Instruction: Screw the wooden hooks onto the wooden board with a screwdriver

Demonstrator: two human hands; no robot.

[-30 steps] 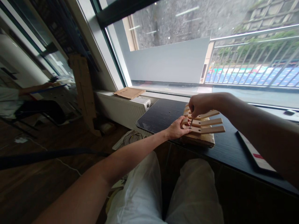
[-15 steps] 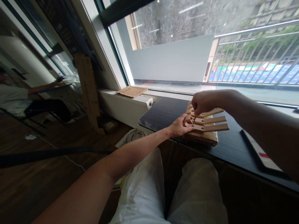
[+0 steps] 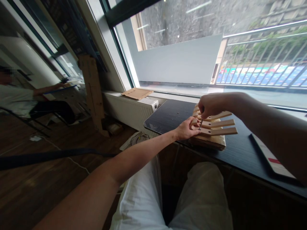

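Observation:
Several pale wooden pieces lie side by side on a brown cardboard-like block (image 3: 213, 143), their straight ends jutting right past its edge. The nearest wooden piece (image 3: 223, 131) has a dark round hole in it. My left hand (image 3: 185, 128) is closed on its rounded left end, thumb in front. Above it, my right hand (image 3: 206, 106) is a fist around a screwdriver (image 3: 200, 124); only the thin metal shaft shows, slanting down to the wood by my left fingertips. The handle is hidden in the fist.
The block rests on a dark table (image 3: 165, 116) by the window. A flat white item with a red mark (image 3: 274, 160) lies at the table's right. Left of the table stand a radiator (image 3: 124, 107) with cardboard (image 3: 137, 93) on top. A person (image 3: 16, 95) sits far left.
The view has shifted slightly, so everything sits a little further right. Both hands keep their grip, and the shaft stays at the same spot on the wood.

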